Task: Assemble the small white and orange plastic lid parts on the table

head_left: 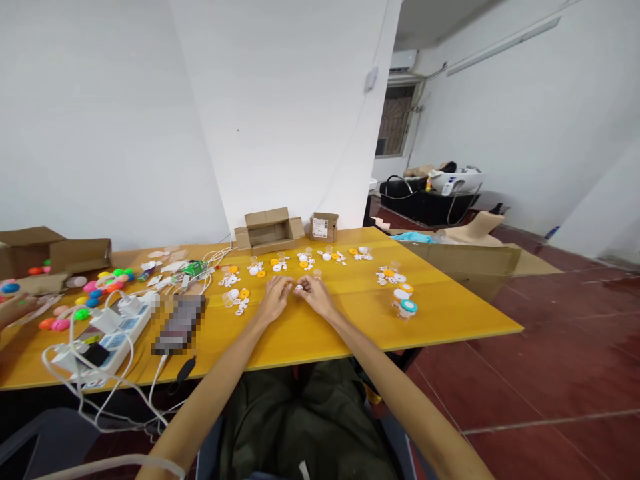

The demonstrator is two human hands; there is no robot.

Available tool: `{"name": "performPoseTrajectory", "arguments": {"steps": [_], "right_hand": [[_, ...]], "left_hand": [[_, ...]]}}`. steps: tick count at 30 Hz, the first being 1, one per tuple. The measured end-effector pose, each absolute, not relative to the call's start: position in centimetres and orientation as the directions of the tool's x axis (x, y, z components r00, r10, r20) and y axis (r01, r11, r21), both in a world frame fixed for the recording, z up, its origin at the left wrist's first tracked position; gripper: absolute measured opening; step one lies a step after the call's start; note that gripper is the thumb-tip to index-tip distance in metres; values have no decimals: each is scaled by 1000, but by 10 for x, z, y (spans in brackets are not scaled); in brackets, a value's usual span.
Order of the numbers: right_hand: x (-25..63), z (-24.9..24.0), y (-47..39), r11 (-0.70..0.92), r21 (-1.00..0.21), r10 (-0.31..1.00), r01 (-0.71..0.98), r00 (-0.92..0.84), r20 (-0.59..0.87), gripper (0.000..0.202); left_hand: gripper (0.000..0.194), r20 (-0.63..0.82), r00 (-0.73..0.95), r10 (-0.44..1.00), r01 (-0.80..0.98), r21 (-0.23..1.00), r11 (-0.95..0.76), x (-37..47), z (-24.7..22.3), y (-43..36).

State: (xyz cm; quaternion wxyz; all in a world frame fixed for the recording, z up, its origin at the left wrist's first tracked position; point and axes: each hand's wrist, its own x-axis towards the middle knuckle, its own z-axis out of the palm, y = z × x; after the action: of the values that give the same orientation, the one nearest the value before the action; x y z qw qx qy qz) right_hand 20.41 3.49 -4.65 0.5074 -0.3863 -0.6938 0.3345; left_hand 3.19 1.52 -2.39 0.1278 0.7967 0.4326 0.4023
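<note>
My right hand [317,295] is closed, its fingertips pinching a small white piece with dark spots [299,287]. Beside it on the left, my left hand [274,297] has its fingers loosely bent and apart, with nothing visible in them. A small gap separates the two hands, low over the yellow table. A clear plastic cup [317,274] stands just beyond my right hand. Left of my left hand lies a cluster with a yellow disc [245,293], a white disc [233,294] and several small white pieces [242,307]. Similar clusters are spread out behind both hands.
Right on the table [450,313] stand clear jars, one with a teal lid [409,307]. Open cardboard boxes [270,233] line the back. A power strip [117,340] with tangled cables, a blurred-out phone [180,323], colourful balls [93,293] and another person's hand [17,308] are left.
</note>
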Motion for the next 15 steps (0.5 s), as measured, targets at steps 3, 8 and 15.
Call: {"name": "performPoseTrajectory", "arguments": {"steps": [3,8,15], "right_hand": [[203,-46,32,492,-845,867,210,-209,453,11],[202,-40,23,521,-826,846,215,-258,466,13],[200,-34,18,511,-829,851,227,-272,450,15]], "left_hand": [[19,512,353,783,541,571,-618,36,-20,9],[18,510,326,796,461,649,-605,38,-16,7],[13,510,283,813,385,716,-583,39,-10,7]]}}
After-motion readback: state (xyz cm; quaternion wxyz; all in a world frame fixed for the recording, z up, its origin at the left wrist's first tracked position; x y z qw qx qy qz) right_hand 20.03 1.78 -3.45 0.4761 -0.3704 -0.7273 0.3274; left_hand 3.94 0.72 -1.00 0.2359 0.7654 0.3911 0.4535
